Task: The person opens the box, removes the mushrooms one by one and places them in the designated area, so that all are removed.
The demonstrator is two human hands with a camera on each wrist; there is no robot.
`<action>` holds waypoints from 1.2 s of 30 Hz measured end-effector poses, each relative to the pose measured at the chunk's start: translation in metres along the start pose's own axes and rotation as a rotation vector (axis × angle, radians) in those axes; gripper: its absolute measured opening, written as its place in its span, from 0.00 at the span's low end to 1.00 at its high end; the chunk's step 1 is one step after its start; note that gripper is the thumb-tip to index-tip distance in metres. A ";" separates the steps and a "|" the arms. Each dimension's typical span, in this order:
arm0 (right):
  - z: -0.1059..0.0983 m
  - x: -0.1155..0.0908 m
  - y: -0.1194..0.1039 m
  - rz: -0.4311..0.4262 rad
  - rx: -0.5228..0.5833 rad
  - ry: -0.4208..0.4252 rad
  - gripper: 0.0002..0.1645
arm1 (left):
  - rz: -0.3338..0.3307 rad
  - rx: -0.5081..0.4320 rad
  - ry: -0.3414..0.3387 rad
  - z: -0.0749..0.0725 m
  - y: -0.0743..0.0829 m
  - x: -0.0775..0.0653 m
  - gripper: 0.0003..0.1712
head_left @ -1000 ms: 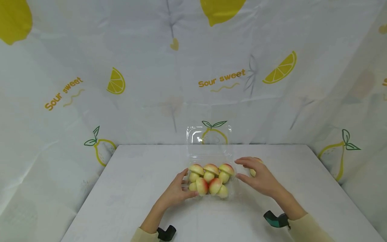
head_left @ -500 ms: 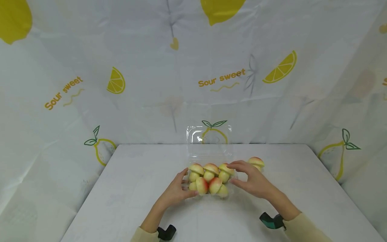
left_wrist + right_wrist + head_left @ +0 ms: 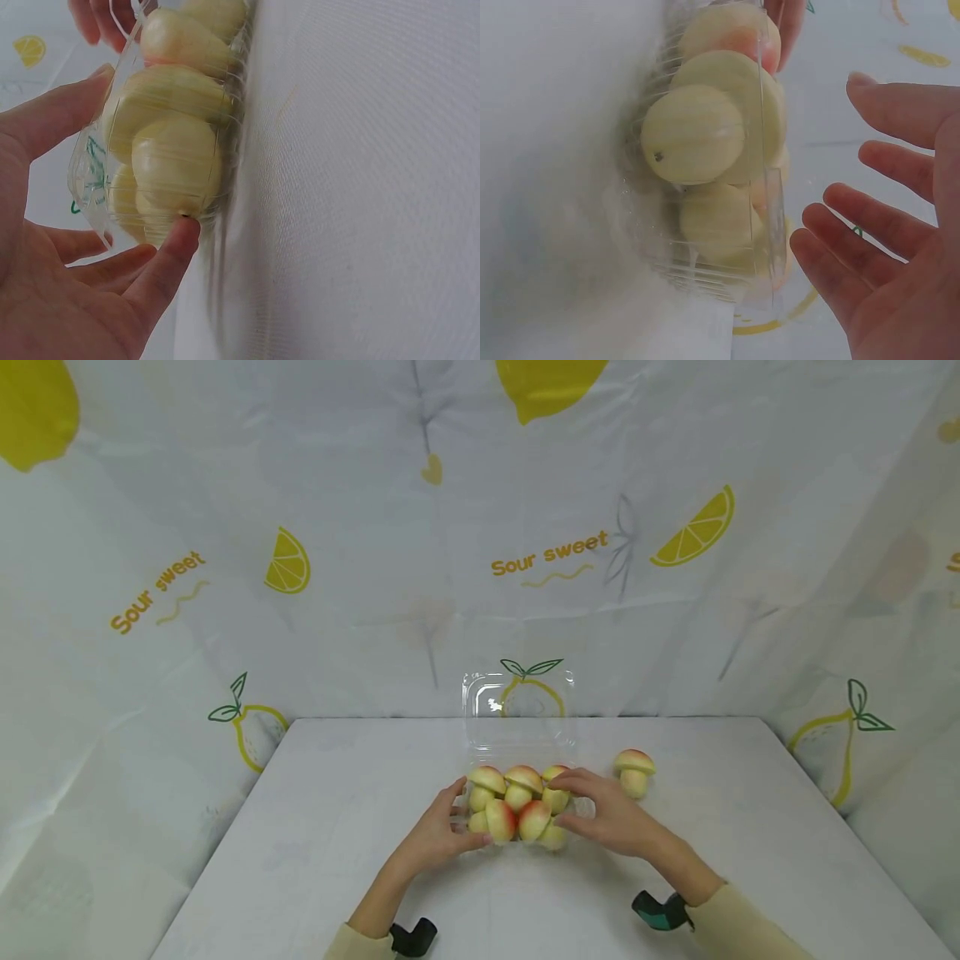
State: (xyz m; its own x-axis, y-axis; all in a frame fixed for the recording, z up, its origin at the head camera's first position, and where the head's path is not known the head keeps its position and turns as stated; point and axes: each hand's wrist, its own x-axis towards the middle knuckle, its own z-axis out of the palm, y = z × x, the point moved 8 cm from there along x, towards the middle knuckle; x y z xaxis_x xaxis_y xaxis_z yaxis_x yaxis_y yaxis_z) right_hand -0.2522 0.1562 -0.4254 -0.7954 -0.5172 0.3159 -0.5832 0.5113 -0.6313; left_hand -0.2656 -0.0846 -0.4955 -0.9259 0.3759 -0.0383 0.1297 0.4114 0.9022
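A clear plastic clamshell box (image 3: pixel 775 217) stands at the table's middle with its lid (image 3: pixel 474 702) raised at the back. Several mushroom-shaped pieces (image 3: pixel 522 778), pale yellow with red-tinged caps, lie in it in two rows. My left hand (image 3: pixel 441 833) grips the box's left end, thumb at the front corner and the other fingers along the side. In the left wrist view, a fingertip (image 3: pixel 184 229) presses the box's wall. My right hand (image 3: pixel 617 818) hovers over the right end, thumb and fingers spread, holding nothing. In the right wrist view, its fingers (image 3: pixel 840 259) are apart from the box.
One more mushroom-shaped piece (image 3: pixel 634 774) stands upright on the white table (image 3: pixel 337 802), behind my right hand. A white curtain (image 3: pixel 375 635) with lemon prints hangs behind the table's back edge.
My right hand has moved left, from beside the box to over its right end. The lone mushroom-shaped piece, partly covered before, now shows fully. My left hand and the box have stayed put.
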 end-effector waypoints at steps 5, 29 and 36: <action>0.009 0.004 0.002 -0.002 0.006 -0.045 0.27 | 0.004 0.002 0.000 0.000 0.001 0.000 0.60; 0.036 0.016 0.002 -0.022 -0.040 -0.148 0.23 | 0.007 0.003 0.002 -0.001 0.001 -0.001 0.60; 0.039 0.017 0.006 -0.009 -0.066 -0.160 0.26 | 0.005 0.014 0.002 -0.001 0.002 -0.001 0.60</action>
State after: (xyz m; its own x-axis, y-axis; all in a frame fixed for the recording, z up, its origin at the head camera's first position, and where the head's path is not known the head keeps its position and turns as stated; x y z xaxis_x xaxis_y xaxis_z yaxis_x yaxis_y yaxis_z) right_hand -0.2630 0.1240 -0.4514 -0.7567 -0.6220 0.2013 -0.6041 0.5475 -0.5791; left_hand -0.2648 -0.0850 -0.4936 -0.9257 0.3768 -0.0328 0.1396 0.4209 0.8963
